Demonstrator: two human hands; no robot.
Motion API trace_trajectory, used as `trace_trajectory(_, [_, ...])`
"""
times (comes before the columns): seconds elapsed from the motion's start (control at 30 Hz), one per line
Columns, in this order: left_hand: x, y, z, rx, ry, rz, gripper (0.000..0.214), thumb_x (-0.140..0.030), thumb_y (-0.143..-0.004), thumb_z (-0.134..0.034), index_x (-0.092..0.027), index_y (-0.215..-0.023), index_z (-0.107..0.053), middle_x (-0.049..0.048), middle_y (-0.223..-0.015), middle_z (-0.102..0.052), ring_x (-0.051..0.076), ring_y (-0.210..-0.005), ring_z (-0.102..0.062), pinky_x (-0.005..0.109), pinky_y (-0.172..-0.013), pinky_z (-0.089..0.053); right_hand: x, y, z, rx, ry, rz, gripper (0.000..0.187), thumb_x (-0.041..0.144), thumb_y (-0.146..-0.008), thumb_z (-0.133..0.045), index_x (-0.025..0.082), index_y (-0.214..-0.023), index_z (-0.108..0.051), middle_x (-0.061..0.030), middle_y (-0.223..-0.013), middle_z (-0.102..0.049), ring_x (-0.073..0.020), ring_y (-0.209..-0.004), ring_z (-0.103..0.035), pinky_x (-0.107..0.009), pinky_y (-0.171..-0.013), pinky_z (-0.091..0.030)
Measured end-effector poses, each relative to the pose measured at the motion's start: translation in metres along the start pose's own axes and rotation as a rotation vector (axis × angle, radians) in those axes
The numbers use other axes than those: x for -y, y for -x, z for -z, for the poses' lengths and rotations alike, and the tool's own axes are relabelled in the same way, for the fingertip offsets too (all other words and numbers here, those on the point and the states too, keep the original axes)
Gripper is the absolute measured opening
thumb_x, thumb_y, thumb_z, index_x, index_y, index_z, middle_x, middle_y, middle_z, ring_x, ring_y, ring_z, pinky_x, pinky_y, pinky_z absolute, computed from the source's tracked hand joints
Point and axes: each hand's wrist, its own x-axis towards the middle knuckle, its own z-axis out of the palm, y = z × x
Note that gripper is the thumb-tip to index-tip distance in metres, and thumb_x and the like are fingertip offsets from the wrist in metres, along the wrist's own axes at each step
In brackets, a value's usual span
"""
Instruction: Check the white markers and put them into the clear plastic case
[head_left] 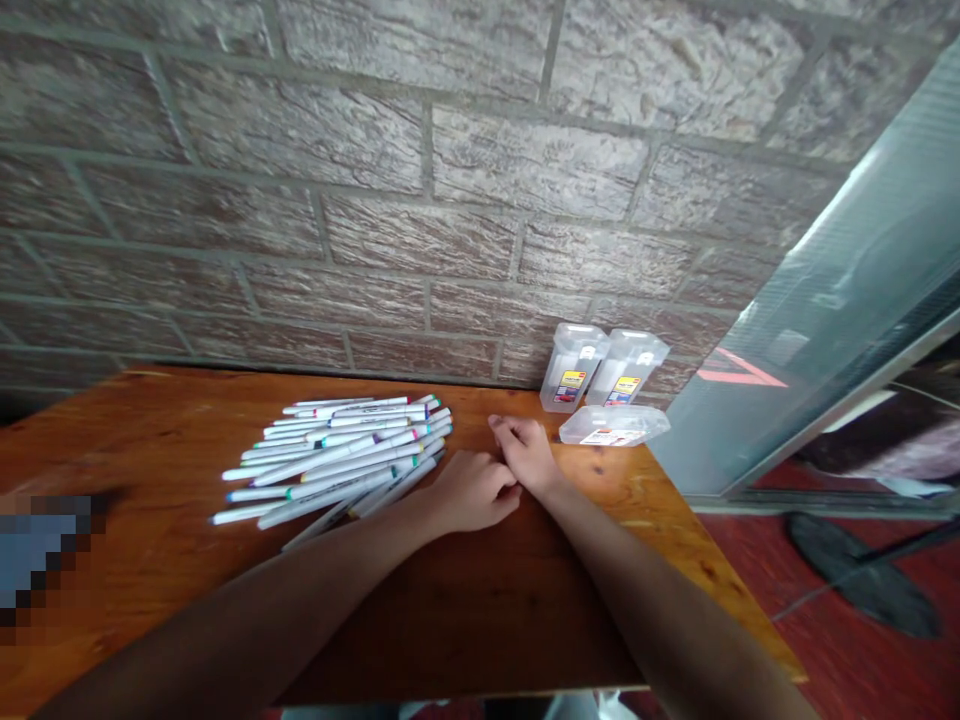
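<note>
My left hand rests on the wooden table with its fingers curled in, just right of a pile of markers. Touching it is my right hand, also loosely closed, its fingers bent toward the left. Nothing shows in either hand. The markers are white with coloured ends and lie roughly side by side; my left wrist and forearm cover part of the nearest ones. Right of my right hand, two clear plastic cases with yellow labels stand upright by the wall. A third clear case lies in front of them.
The wooden table meets a brick wall at the back. Beyond its right edge are a glass panel, a red floor and a dark round stand base. A pixelated patch covers something at the left.
</note>
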Motion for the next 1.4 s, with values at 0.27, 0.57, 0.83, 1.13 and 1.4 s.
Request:
trace_trajectory(0.27, [0.002, 0.0, -0.001, 0.019, 0.007, 0.013, 0.029, -0.032, -0.094, -0.055, -0.019, -0.083, -0.08, 0.0097, -0.08, -0.078, 0.025, -0.071, -0.072, 0.033, -0.067, -0.047, 0.003, 0.003, 0.001, -0.003, 0.036, 0.016, 0.054, 0.052, -0.098, -0.047, 0.022, -0.052, -0.046, 0.0017, -0.051, -0.05, -0.014, -0.052, -0.046, -0.029, -0.054, -0.033])
trace_trajectory(0.57, [0.0, -0.001, 0.001, 0.017, -0.014, -0.005, 0.033, -0.033, -0.097, -0.051, -0.021, -0.078, -0.074, 0.0081, -0.079, -0.078, 0.024, -0.074, -0.071, 0.032, -0.067, -0.043, 0.033, 0.005, 0.039, -0.031, 0.171, 0.055, 0.04, 0.045, -0.095, -0.054, 0.022, -0.063, -0.059, -0.0009, -0.061, -0.062, -0.0157, -0.057, -0.055, -0.029, -0.059, -0.041])
trace_trajectory(0.83, [-0.002, -0.002, 0.006, 0.019, 0.033, -0.031, 0.033, -0.031, -0.097, -0.051, -0.02, -0.069, -0.066, 0.0075, -0.078, -0.076, 0.023, -0.074, -0.07, 0.03, -0.065, -0.038, 0.002, 0.049, 0.182, 0.257, 0.534, -0.004, 0.104, 0.052, -0.065, -0.089, 0.022, -0.155, -0.046, -0.0169, -0.161, -0.043, -0.039, -0.148, -0.04, -0.049, -0.122, -0.032])
trace_trajectory(1.13, [-0.003, -0.001, 0.007, -0.006, 0.088, -0.021, 0.031, -0.029, -0.094, -0.054, -0.02, -0.066, -0.063, 0.0072, -0.076, -0.075, 0.023, -0.074, -0.069, 0.031, -0.065, -0.041, -0.041, 0.052, 0.196, 0.573, 0.599, -0.108, 0.141, 0.048, -0.051, -0.095, 0.023, -0.167, -0.019, -0.0194, -0.173, -0.017, -0.0407, -0.16, -0.009, -0.056, -0.127, -0.015])
trace_trajectory(1.4, [-0.004, 0.002, 0.019, -0.254, 0.187, 0.069, 0.027, -0.034, -0.101, -0.045, -0.02, -0.119, -0.059, 0.0081, -0.109, -0.073, 0.02, -0.098, -0.069, 0.031, -0.086, -0.051, -0.011, 0.021, 0.156, 0.56, 0.416, -0.005, 0.108, 0.043, -0.065, -0.089, 0.024, -0.16, -0.04, -0.0165, -0.159, -0.046, -0.0399, -0.145, -0.042, -0.053, -0.121, -0.032])
